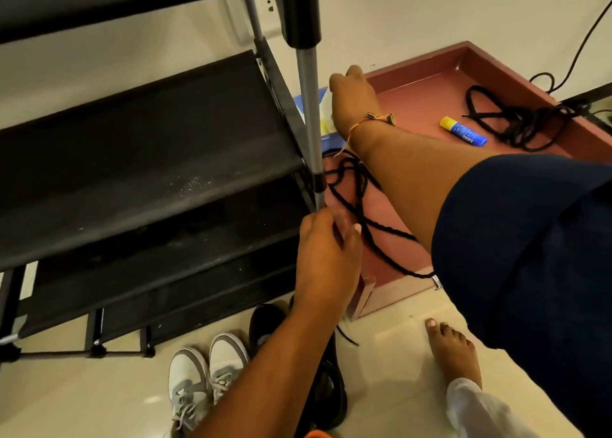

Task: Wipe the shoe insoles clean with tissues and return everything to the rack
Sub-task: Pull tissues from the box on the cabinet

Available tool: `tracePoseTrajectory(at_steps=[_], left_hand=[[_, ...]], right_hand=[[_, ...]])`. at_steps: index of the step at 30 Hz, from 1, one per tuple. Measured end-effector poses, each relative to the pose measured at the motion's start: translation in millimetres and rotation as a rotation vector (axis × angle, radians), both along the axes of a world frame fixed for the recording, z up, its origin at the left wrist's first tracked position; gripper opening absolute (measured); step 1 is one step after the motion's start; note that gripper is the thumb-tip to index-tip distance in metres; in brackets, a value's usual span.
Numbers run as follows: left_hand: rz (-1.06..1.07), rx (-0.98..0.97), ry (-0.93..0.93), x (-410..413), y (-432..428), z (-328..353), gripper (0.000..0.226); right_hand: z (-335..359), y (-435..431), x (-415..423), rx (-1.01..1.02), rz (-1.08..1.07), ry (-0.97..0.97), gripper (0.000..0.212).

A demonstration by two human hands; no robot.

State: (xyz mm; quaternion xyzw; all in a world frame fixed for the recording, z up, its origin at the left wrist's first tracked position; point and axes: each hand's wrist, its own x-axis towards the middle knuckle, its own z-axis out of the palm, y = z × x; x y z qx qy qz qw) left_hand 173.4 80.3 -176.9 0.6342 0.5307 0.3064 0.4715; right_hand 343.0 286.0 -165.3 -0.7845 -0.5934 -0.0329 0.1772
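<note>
**Fingers on the tissues, shoes waiting on the floor**

The fingers (342, 220) of the left hand (326, 255) are curling in tight, tips bunching together right at the foot of the rack's front pole (309, 106). I cannot tell whether they are pinching anything. The right hand (356, 102) is reaching past that pole onto the tissue pack (327, 119), its fingers hiding behind the knuckles, so their grip is unclear.

The pack is lying in the near-left part of the pink tray (516, 69), just beside the rack (149, 132). Most of it is covered by the pole and the hand, so its long axis is unclear.

A pair of grey-white sneakers (205, 371) is sitting on the floor, long axes running toward the rack, toes pointing at it. Black shoes (265, 318) are lying just right of them, partly under the left forearm.

Also lying in the tray are a loose black lace (357, 202) under the right forearm, a tangled lace bundle (506, 122) farther back, and a glue stick (463, 130) beside the bundle.
</note>
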Motion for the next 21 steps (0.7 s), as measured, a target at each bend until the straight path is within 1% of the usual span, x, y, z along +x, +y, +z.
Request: tracePoseTrajectory(at_steps=[3, 5, 7, 10, 13, 16, 21], left_hand=[[0.010, -0.011, -0.019, -1.7, -0.2, 0.0, 0.009], [0.015, -0.020, -0.031, -2.3, -0.8, 1.4, 0.010], [0.013, -0.025, -0.038, -2.5, -1.8, 3.8, 0.013], [0.011, -0.042, -0.044, -2.5, -4.0, 7.4, 0.015], [0.014, -0.040, -0.031, -3.1, -6.1, 10.5, 0.019], [0.022, -0.034, -0.029, -3.6, -7.5, 10.9, 0.016], [0.006, -0.027, -0.041, -2.9, -8.6, 11.9, 0.011]], right_hand=[[-0.5, -4.9, 7.2, -0.008, -0.081, 0.104, 0.028], [-0.6, -5.4, 11.0, -0.001, -0.130, 0.209, 0.026], [-0.7, -5.3, 11.9, 0.004, -0.145, 0.284, 0.028], [3.4, -5.4, 12.1, -0.014, -0.156, 0.322, 0.024], [7.6, -5.3, 13.8, -0.021, -0.164, 0.406, 0.020], [8.1, -7.7, 15.5, -0.026, -0.149, 0.458, 0.019], [6.8, -14.4, 16.8, 0.074, -0.102, 0.503, 0.018]])
